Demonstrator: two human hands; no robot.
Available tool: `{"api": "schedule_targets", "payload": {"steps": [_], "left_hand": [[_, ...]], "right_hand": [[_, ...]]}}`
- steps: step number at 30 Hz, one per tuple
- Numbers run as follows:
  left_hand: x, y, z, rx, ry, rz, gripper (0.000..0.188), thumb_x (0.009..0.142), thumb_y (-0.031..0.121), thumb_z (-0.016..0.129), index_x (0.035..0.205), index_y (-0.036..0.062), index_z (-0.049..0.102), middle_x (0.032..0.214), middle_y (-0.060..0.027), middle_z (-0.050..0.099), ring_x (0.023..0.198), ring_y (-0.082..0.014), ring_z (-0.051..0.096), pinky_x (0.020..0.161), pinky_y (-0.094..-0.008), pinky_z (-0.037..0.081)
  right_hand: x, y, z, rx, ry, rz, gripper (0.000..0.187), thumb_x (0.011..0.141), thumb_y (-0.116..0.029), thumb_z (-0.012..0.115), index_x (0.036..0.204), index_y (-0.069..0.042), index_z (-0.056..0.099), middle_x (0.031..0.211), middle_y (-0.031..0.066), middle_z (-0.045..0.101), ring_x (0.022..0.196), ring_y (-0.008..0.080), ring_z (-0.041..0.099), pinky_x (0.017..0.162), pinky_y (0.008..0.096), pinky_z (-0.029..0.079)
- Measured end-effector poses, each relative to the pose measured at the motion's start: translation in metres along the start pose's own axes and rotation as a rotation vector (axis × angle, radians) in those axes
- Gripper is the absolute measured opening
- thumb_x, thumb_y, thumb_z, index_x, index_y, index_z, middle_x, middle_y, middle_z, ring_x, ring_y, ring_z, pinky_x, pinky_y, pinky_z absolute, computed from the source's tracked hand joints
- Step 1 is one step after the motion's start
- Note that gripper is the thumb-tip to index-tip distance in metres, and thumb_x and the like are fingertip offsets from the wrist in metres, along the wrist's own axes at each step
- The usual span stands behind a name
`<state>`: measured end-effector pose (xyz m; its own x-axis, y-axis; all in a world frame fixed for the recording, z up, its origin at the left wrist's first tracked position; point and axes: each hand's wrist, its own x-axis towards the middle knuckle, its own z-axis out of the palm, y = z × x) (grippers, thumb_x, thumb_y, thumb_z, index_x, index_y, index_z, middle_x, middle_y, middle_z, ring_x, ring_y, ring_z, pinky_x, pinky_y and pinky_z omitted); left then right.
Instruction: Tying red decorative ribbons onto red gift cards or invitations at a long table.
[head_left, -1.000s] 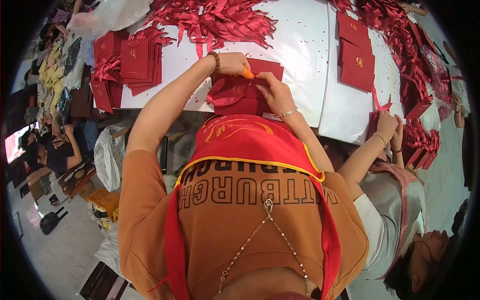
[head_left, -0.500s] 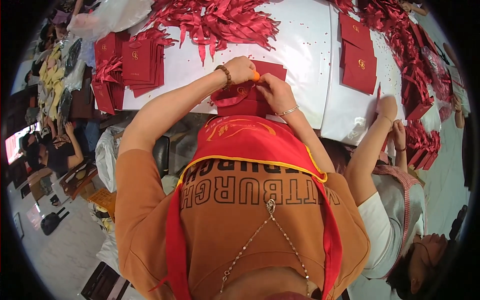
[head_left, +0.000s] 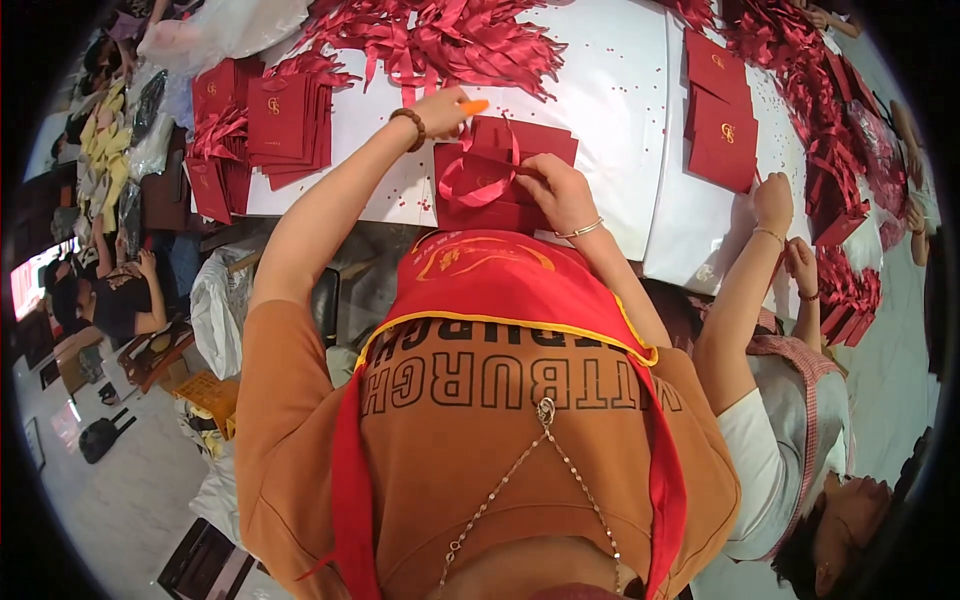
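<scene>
My left hand (head_left: 442,112) is closed above the upper left corner of a red paper gift bag; a small pointed orange object (head_left: 476,107) sticks out from its fingers, its kind unclear. My right hand (head_left: 560,190) pinches a red ribbon (head_left: 478,194) at the bag's right side, fingertips close to the paper. The ribbon loops leftward over the bag. That gift bag (head_left: 455,165) lies flat on the white table before me, with more red paper under it. Exactly what lies inside my left fingers is hidden.
Heaped red ribbons (head_left: 430,50) cover the table's far side. Stacked red bags (head_left: 285,120) stand at left; other bags (head_left: 722,135) lie at right. A co-worker's hand (head_left: 773,205) is beyond them. Small red bits dot the white tabletop (head_left: 610,150).
My left hand has moved left and away from my right hand, with the orange object. The ribbon loop shows more fully now. My right hand stays near the bag's right side.
</scene>
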<state>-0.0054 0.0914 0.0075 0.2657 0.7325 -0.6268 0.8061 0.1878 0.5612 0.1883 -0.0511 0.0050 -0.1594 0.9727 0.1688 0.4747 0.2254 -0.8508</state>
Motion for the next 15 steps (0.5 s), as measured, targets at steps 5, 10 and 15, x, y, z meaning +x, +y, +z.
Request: {"api": "schedule_targets", "payload": {"steps": [5,10,15], "left_hand": [[-0.002,-0.003,0.018,-0.383,-0.125,0.275,0.019,0.082,0.019,0.051,0.093,0.0044,0.058,0.063,-0.0023,0.056,0.046,-0.0068,0.044,0.043,-0.0204,0.033],[-0.011,0.017,0.028,-0.272,-0.192,0.254,0.023,0.08,0.024,0.055,0.086,0.0042,0.065,0.055,0.0022,0.05,0.046,-0.0054,0.04,0.043,-0.0202,0.029],[-0.015,0.033,0.024,-0.154,0.028,0.262,0.025,0.075,0.029,0.062,0.079,0.0046,0.066,0.052,0.0041,0.047,0.044,-0.0055,0.036,0.041,-0.021,0.026]], "right_hand": [[0.001,0.001,0.001,-0.029,-0.018,-0.012,0.015,0.075,-0.009,0.061,0.087,-0.004,0.055,0.08,0.0117,0.056,0.073,0.0295,0.056,0.062,0.0342,0.045],[0.003,0.002,0.0,-0.026,-0.034,-0.004,0.015,0.075,-0.009,0.061,0.088,-0.004,0.054,0.08,0.0125,0.056,0.073,0.0302,0.056,0.063,0.0347,0.045],[0.004,0.001,-0.006,-0.004,-0.064,-0.005,0.015,0.075,-0.008,0.061,0.087,-0.003,0.054,0.08,0.0133,0.056,0.073,0.0308,0.056,0.063,0.0349,0.045]]}}
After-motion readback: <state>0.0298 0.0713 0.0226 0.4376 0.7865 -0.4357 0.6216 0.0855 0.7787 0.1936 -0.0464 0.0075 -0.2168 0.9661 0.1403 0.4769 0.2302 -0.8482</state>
